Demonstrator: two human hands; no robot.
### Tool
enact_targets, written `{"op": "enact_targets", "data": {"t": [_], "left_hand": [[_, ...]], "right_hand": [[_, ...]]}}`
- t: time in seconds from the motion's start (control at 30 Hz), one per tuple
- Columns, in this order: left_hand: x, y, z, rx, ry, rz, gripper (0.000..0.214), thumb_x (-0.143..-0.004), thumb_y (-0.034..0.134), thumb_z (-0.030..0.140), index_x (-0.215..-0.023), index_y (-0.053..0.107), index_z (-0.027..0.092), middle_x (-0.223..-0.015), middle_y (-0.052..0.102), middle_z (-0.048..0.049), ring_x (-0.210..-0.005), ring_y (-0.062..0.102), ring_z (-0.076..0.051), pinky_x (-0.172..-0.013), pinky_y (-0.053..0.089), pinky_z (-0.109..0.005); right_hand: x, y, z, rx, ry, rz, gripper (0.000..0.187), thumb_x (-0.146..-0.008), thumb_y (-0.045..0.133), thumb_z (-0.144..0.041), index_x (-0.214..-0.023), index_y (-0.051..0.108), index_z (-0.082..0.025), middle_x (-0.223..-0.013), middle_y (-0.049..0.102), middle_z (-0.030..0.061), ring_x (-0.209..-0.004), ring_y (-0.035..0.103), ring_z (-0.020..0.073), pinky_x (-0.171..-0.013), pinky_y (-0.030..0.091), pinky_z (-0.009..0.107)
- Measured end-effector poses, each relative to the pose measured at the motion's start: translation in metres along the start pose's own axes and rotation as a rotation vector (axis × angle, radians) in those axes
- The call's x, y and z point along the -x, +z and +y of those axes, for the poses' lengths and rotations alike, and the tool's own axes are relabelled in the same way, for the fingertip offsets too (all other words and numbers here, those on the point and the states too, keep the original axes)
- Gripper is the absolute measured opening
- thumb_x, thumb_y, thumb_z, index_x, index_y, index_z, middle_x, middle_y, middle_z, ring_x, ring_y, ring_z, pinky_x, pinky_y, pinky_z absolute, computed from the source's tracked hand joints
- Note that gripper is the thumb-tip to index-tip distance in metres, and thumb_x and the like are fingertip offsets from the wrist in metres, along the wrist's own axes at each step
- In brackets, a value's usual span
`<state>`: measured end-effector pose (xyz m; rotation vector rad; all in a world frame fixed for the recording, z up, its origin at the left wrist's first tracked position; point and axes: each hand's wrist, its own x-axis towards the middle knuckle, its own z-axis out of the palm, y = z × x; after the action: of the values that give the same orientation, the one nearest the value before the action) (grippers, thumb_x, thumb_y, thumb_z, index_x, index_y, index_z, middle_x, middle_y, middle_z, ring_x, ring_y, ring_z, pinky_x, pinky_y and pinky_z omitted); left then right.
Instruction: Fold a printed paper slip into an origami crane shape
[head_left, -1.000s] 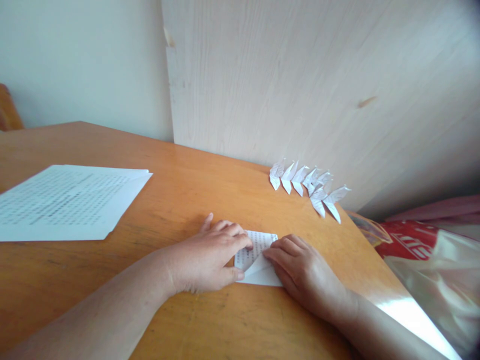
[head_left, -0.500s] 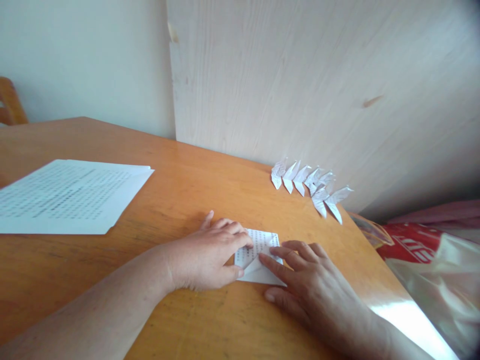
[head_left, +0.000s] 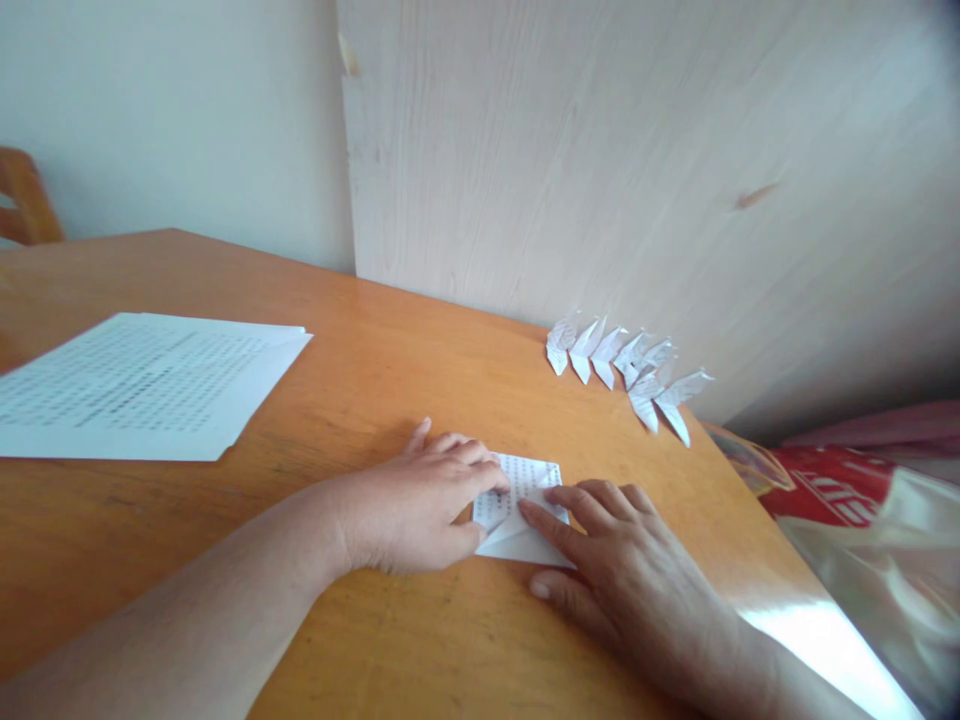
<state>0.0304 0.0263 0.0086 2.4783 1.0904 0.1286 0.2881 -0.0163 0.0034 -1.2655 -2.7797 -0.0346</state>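
Note:
A small piece of printed paper [head_left: 517, 480], partly folded into a triangle flap, lies on the orange wooden table [head_left: 420, 370]. My left hand [head_left: 409, 505] rests on its left edge, fingers pressed together and thumb pinching the edge. My right hand [head_left: 615, 560] lies flat over the paper's right lower part, fingers stretched out and the index finger pressing along the fold.
Several finished folded paper pieces [head_left: 626, 370] lie in a row by the pale wooden board [head_left: 637, 170] at the back. A stack of printed sheets [head_left: 142, 385] lies at the left. A red and clear plastic bag [head_left: 862, 520] sits off the table's right edge.
My right hand has slid from the paper's right edge downward and flattened out, its fingers now stretched over the fold. My left hand has stayed in place.

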Motion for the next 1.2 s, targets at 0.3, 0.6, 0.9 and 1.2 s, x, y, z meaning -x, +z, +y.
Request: {"op": "enact_targets", "data": {"t": [0.3,0.6,0.9,1.2], "left_hand": [[0.0002,-0.0010,0.0002,-0.014,0.015,0.004,0.042,-0.089,0.052,0.029,-0.130,0.053,0.036,-0.136,0.056,-0.0036,-0.132,0.043,-0.029,-0.114,0.011,-0.066],[-0.0019,-0.0006,0.0027,0.021,-0.012,0.038,0.033,-0.092,0.055,0.050,-0.120,0.059,0.034,-0.128,0.059,-0.0033,-0.128,0.045,-0.030,-0.114,0.010,-0.066],[-0.0016,0.0006,0.0045,0.024,-0.020,0.055,0.041,-0.083,0.069,0.046,-0.120,0.058,0.033,-0.129,0.057,-0.0039,-0.129,0.044,-0.032,-0.114,0.009,-0.068],[-0.0016,0.0007,0.0023,0.033,-0.005,0.035,0.036,-0.090,0.059,0.045,-0.123,0.057,0.034,-0.133,0.055,-0.0041,-0.131,0.042,-0.031,-0.114,0.008,-0.067]], "right_hand": [[0.0007,0.0025,0.0002,0.018,0.004,0.011,0.052,-0.097,0.051,-0.055,-0.143,0.053,-0.030,-0.132,0.061,0.0082,-0.111,0.053,0.0310,-0.094,0.039,0.049],[0.0014,0.0032,-0.0003,0.026,0.011,0.018,0.052,-0.095,0.053,-0.054,-0.142,0.053,-0.031,-0.130,0.061,0.0090,-0.110,0.053,0.0314,-0.093,0.040,0.049],[0.0016,0.0032,0.0010,0.036,0.007,0.013,0.053,-0.095,0.053,-0.056,-0.142,0.053,-0.031,-0.130,0.060,0.0102,-0.110,0.053,0.0314,-0.092,0.042,0.049],[0.0008,0.0014,-0.0002,0.034,0.003,0.017,0.053,-0.094,0.056,-0.054,-0.142,0.053,-0.032,-0.127,0.061,0.0099,-0.108,0.053,0.0307,-0.091,0.043,0.047]]}}
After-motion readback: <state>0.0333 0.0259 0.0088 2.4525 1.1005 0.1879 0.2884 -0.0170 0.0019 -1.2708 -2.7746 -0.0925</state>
